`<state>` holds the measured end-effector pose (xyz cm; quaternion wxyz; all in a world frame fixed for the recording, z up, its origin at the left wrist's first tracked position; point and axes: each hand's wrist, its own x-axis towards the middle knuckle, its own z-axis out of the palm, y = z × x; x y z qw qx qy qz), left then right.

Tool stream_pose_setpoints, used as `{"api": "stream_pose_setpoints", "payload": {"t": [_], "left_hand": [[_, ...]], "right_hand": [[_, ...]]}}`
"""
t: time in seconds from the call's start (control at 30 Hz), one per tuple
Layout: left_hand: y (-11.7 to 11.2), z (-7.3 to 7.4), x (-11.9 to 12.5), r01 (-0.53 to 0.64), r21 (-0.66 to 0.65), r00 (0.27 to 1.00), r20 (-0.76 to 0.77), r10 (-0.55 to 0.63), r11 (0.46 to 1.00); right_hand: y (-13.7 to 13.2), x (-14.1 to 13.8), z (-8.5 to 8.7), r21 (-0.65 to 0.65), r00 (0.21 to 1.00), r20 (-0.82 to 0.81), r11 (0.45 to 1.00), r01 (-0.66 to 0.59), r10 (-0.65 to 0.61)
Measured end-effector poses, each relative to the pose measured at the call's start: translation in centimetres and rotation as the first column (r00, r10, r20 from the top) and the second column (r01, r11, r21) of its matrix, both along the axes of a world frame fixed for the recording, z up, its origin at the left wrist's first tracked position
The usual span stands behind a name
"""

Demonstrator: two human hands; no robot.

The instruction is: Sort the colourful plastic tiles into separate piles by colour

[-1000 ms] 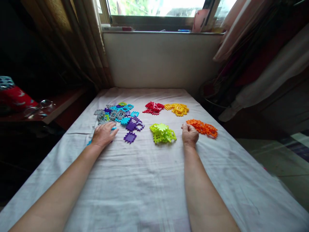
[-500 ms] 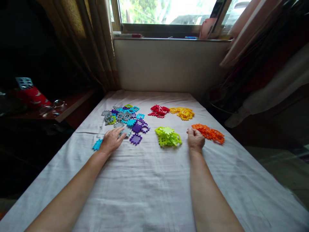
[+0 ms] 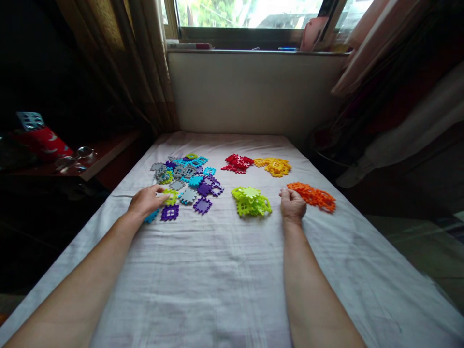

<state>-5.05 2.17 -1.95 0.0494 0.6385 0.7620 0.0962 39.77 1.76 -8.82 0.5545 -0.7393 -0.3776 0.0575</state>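
My left hand [image 3: 147,199] is over the left side of the cloth, thumb and fingers closed on the left edge of a lime green toothed tile [image 3: 171,196]. Just below that tile lies a purple window tile [image 3: 170,212]. A blue tile [image 3: 151,216] shows partly from under the hand. Beyond spreads a mixed pile of grey, blue and purple tiles [image 3: 188,170]. My right hand [image 3: 293,205] rests on the cloth, fingers curled in, with nothing visible in them. It lies between a lime green pile [image 3: 251,200] and an orange pile [image 3: 313,195].
Red tiles [image 3: 238,163] and yellow tiles [image 3: 277,166] lie farther back on the white sheet [image 3: 217,275]. On the left, a dark side table [image 3: 108,154] bears glasses [image 3: 76,158]. A wall and window stand behind; clothes hang at right.
My left hand has shifted left, uncovering the lime green and purple tiles, and its fingers have closed at the green one. My right hand stays in place. The view has tilted slightly.
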Motion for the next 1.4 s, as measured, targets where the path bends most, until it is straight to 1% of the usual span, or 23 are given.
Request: {"api": "stream_pose_setpoints", "payload": {"t": [0.07,0.1,0.13,0.17,0.2,0.23,0.27,0.33,0.37,0.43,0.5,0.6,0.67,0.73,0.8,0.87,0.97,1.0,1.03,1.1,1.2,1.27,1.4], "left_hand": [[-0.1,0.6,0.0,-0.053,0.057,0.993,0.108,0.047,0.997],[-0.1,0.9,0.3,-0.061,0.097,0.982,0.187,0.042,0.993],[-0.1,1.0,0.9,-0.056,0.135,0.959,0.282,0.016,0.989],[-0.1,1.1,1.9,-0.039,0.163,0.921,0.388,-0.028,0.986],[-0.1,1.1,3.1,-0.013,0.18,0.865,0.495,-0.079,0.984],[-0.1,1.0,4.7,0.026,0.178,0.795,0.594,-0.128,0.984],[-0.1,0.8,6.4,0.086,0.164,0.73,0.661,-0.174,0.983],[-0.1,0.1,10.1,0.199,0.149,0.642,0.726,-0.244,0.968],[-0.1,-0.3,11.8,0.236,0.157,0.622,0.734,-0.273,0.959],[0.1,-1.1,14.7,0.306,0.145,0.631,0.709,-0.315,0.941],[0.4,-1.9,16.7,0.341,0.131,0.651,0.682,-0.334,0.931],[0.9,-2.8,18.5,0.353,0.121,0.675,0.654,-0.343,0.928],[1.3,-3.1,18.8,0.35,0.127,0.702,0.621,-0.349,0.928],[1.7,-2.8,18.2,0.336,0.143,0.74,0.571,-0.355,0.931],[2.2,-2.1,16.5,0.31,0.163,0.786,0.511,-0.349,0.937],[2.9,-1.2,13.7,0.265,0.178,0.841,0.439,-0.318,0.948],[4.2,-0.2,8.3,0.159,0.189,0.942,0.265,-0.206,0.969],[4.7,0.0,6.5,0.139,0.19,0.98,0.115,-0.163,0.972],[5.1,0.0,4.8,0.127,0.177,0.992,-0.02,-0.125,0.976],[5.8,0.0,2.1,0.103,0.122,0.98,-0.183,-0.079,0.987],[6.8,-0.2,-0.2,0.1,0.029,0.954,-0.287,-0.087,0.995],[7.5,-0.2,-0.7,0.109,-0.007,0.945,-0.31,-0.106,0.994],[8.4,0.1,-0.6,0.1,-0.028,0.945,-0.312,-0.103,0.995]], "right_hand": [[0.0,0.0,0.0,0.011,1.0,-0.002,1.0,0.005,-0.005],[0.0,0.0,0.0,0.015,1.0,-0.002,1.0,0.009,-0.009],[0.0,-0.1,0.0,0.016,1.0,-0.002,1.0,0.013,-0.013],[0.0,-0.1,0.0,0.014,1.0,0.0,1.0,0.012,-0.012],[0.0,-0.1,0.0,0.011,1.0,0.001,1.0,0.01,-0.01],[-0.1,-0.1,0.1,0.008,1.0,0.001,1.0,0.007,-0.007],[-0.1,-0.1,0.1,0.007,1.0,0.0,1.0,0.004,-0.004],[-0.2,-0.2,0.2,0.008,1.0,-0.003,1.0,0.001,-0.001],[-0.2,-0.2,0.2,0.008,1.0,-0.005,1.0,0.0,0.0],[-0.2,-0.2,0.3,0.005,1.0,-0.011,1.0,0.0,0.0],[-0.1,-0.3,0.3,0.005,1.0,-0.019,1.0,0.001,-0.001],[0.0,-0.2,0.1,0.014,1.0,-0.024,1.0,0.003,-0.003],[0.1,-0.2,0.0,0.022,1.0,-0.022,1.0,-0.001,0.001],[0.1,-0.2,-0.1,0.028,1.0,-0.024,1.0,-0.005,0.006],[0.1,-0.2,-0.2,0.033,1.0,-0.023,0.999,-0.006,0.007],[0.0,-0.2,-0.2,0.04,1.0,-0.014,0.999,-0.004,0.004],[0.0,-0.3,-0.3,0.038,1.0,0.003,0.999,0.006,-0.006],[0.0,-0.3,-0.3,0.034,1.0,0.007,0.999,0.007,-0.007],[0.0,-0.3,-0.3,0.03,1.0,0.009,1.0,0.006,-0.007],[0.0,-0.3,-0.2,0.02,1.0,0.01,1.0,0.0,0.0],[0.1,-0.3,-0.3,0.009,1.0,0.008,1.0,0.0,0.0],[0.1,-0.3,-0.4,0.009,1.0,0.007,1.0,0.001,-0.001],[0.2,-0.2,-0.6,0.009,1.0,0.003,1.0,0.004,-0.004]]}}
